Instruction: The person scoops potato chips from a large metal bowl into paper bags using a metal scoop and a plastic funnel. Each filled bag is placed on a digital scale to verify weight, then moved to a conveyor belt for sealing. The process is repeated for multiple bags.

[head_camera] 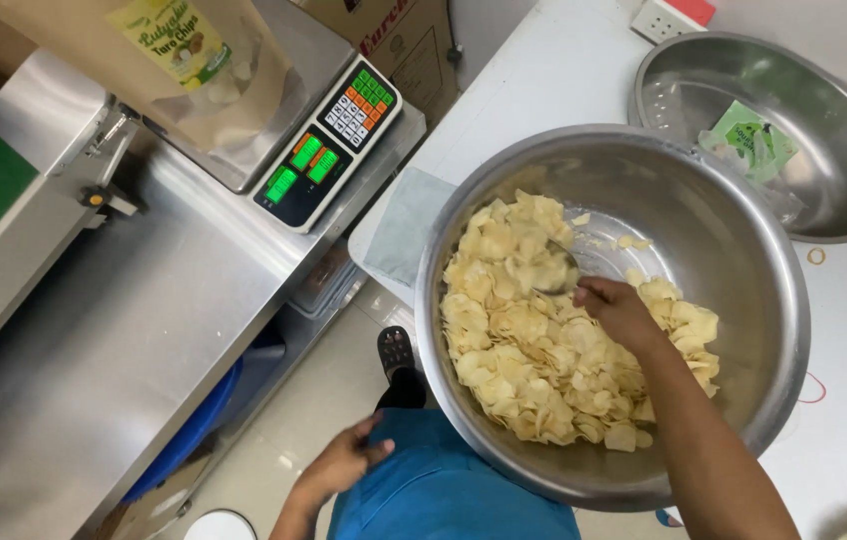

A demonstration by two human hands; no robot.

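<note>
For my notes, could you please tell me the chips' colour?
Pale yellow chips, seen in the head view.

Right hand point(616, 308) reaching forward over the big steel bowl point(744, 230), fingers curled shut in a grip, forearm extended, left hand point(344, 462) hanging loose and half open below the bowl's near-left rim

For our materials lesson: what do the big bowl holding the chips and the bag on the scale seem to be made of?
Big bowl: probably stainless steel, with a silvery brushed surface and soft reflections. Bag on the digital scale: apparently brown kraft paper, matte, with a clear, likely plastic window showing chips inside.
</note>
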